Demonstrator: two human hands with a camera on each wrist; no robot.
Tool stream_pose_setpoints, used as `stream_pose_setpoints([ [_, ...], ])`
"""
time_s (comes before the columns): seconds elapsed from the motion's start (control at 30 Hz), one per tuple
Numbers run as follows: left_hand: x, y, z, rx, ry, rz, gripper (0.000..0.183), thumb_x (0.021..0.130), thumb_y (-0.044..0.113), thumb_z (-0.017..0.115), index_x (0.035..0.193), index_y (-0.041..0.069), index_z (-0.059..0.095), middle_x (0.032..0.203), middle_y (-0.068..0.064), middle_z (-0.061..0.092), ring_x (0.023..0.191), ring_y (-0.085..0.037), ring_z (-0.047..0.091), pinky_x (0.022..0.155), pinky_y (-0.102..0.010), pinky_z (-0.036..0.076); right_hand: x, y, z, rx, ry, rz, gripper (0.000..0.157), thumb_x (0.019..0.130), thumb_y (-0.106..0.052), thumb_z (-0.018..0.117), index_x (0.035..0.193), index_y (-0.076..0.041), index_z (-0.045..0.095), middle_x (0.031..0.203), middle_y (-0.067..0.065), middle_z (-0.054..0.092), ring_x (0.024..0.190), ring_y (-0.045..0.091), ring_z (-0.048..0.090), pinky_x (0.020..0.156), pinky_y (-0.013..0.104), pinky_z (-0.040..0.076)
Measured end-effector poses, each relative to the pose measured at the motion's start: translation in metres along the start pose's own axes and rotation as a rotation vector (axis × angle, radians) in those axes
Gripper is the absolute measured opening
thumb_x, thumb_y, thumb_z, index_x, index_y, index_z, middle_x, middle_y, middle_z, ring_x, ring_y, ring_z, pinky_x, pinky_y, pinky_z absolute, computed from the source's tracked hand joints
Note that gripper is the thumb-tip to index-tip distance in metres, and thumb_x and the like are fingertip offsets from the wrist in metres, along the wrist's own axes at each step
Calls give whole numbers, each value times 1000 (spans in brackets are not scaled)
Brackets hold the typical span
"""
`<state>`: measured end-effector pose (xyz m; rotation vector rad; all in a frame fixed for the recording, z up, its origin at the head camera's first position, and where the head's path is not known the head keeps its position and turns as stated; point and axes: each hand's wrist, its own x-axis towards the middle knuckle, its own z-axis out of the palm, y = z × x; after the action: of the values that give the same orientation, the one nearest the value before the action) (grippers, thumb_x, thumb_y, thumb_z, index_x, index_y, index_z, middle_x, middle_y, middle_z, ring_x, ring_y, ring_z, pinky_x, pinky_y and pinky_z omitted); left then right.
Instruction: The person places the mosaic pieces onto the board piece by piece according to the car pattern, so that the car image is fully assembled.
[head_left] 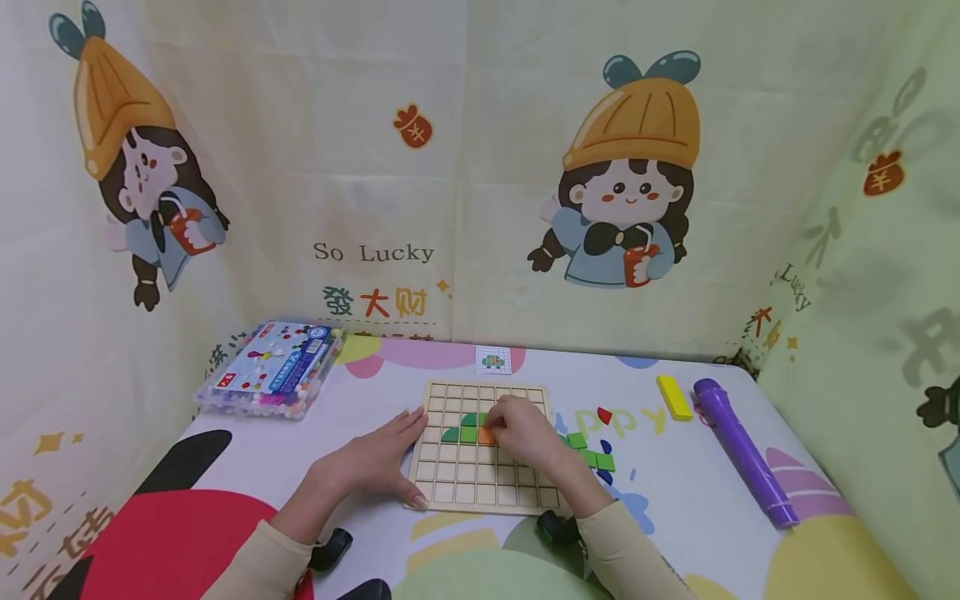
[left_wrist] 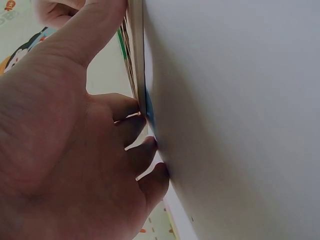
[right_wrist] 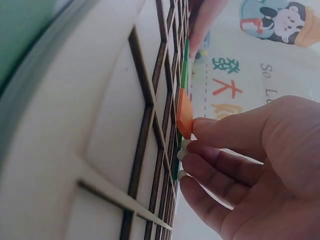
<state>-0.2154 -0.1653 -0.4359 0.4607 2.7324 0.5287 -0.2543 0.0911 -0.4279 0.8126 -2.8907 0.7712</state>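
A wooden grid board lies on the table, several green tiles and an orange tile in its squares. My left hand rests at the board's left side, thumb on the near left corner and fingers spread along the edge. The left wrist view shows these fingertips down at the tabletop. Over the middle of the grid, my right hand pinches the orange tile, thumb on its face and curled fingertips at its edge. Part of the board is hidden under this hand.
Loose green tiles, dark blue pieces and a red piece lie right of the board. Beyond them are a yellow block and a purple tube. A pattern card lies behind the board, a plastic case back left.
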Motion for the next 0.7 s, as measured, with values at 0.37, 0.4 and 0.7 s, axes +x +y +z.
stream_pose_setpoints([
  [0.37, 0, 0, 0, -9, -3, 3, 127, 58, 65, 86, 158, 16, 26, 168, 2, 16, 157, -26, 12, 120, -55, 29, -4, 4, -14, 65, -14, 10, 17, 84, 3, 65, 90, -5, 78, 87, 4, 70, 77, 12, 58, 70, 28, 52],
  [0.4, 0, 0, 0, -12, -3, 4, 128, 57, 65, 86, 158, 16, 26, 168, 2, 16, 157, -26, 12, 120, -55, 29, -5, 5, -16, 70, -15, 20, 16, 84, 3, 65, 91, -5, 78, 87, 4, 70, 77, 12, 58, 70, 28, 52],
  [0.7, 0, 0, -1, -13, 0, 5, 128, 58, 66, 86, 159, 16, 25, 169, 2, 15, 157, -26, 12, 119, -57, 30, -9, 27, -33, 83, 14, 120, 14, 87, 0, 67, 93, -7, 77, 87, 5, 69, 76, 13, 54, 71, 29, 50],
])
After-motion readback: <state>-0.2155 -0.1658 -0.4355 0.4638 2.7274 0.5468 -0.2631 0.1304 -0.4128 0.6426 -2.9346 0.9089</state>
